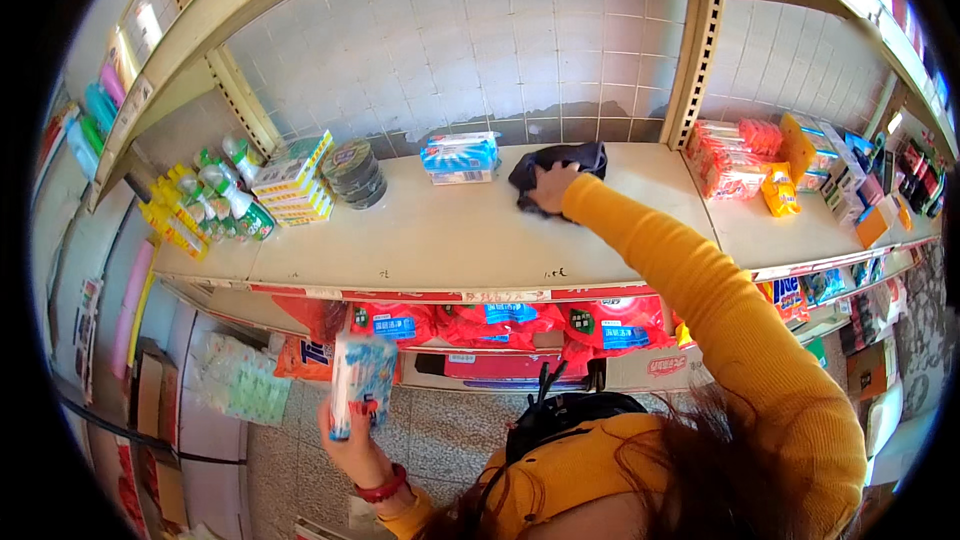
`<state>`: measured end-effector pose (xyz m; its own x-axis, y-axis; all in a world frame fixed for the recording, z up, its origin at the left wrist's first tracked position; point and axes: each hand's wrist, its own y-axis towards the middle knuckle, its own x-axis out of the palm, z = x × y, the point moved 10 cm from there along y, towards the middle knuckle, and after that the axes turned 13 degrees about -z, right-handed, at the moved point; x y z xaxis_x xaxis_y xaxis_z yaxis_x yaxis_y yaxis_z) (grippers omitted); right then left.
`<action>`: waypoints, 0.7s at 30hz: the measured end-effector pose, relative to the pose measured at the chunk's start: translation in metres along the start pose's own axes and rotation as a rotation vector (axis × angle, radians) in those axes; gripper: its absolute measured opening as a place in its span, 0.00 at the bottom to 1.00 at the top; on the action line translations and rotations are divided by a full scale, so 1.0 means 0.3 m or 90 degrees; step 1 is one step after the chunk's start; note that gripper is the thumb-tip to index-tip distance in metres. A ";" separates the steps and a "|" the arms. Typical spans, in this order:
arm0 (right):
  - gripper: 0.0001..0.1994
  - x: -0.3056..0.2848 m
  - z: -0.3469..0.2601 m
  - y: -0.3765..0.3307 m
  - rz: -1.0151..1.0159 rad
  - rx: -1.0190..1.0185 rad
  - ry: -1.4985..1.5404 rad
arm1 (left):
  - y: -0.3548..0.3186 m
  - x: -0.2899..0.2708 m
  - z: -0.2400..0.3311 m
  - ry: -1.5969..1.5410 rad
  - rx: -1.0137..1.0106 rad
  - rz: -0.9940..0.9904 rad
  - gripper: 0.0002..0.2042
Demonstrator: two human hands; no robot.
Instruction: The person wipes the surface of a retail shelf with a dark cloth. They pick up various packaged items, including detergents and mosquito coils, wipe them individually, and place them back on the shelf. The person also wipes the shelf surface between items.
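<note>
My right hand (pixel 550 187) reaches out in a yellow sleeve and presses a dark cloth (pixel 570 160) onto the cream shelf board (pixel 450 240), toward its back. Just left of the cloth lies a blue and white pack (pixel 460 157). My left hand (pixel 350 440) is low in front of the shelf unit and grips a blue and white packet (pixel 360 380), held upright. A red band sits on that wrist.
On the shelf's left stand green and yellow spray bottles (pixel 215 200), stacked boxes (pixel 293 180) and a dark stack of rolls (pixel 355 173). Red and orange packs (pixel 740 160) fill the right section. Red bags (pixel 500 325) lie on the shelf below. Cardboard boxes (pixel 150 390) stand on the floor at left.
</note>
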<state>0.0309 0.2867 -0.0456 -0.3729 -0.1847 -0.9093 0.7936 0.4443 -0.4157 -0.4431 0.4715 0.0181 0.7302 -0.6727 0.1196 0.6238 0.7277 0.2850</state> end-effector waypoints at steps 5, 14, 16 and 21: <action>0.24 0.032 0.010 -0.372 0.069 -0.159 -0.058 | 0.292 0.364 0.127 0.006 -0.009 -0.344 0.19; 0.14 0.021 0.660 -0.898 0.338 -0.057 0.208 | 0.522 1.488 -0.007 0.177 0.244 -0.722 0.21; 0.17 0.059 0.809 -1.107 0.466 0.032 0.420 | 0.558 1.661 -0.136 0.180 0.170 -0.757 0.22; 0.22 0.475 0.965 -1.764 0.799 0.182 0.851 | 0.540 1.979 -0.329 0.201 0.121 -0.772 0.25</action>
<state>-0.3030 -0.2284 0.0393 0.4532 0.8867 -0.0912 0.8647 -0.4125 0.2865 0.1189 0.2032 0.0415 -0.2289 -0.8120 -0.5369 0.9062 -0.3793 0.1871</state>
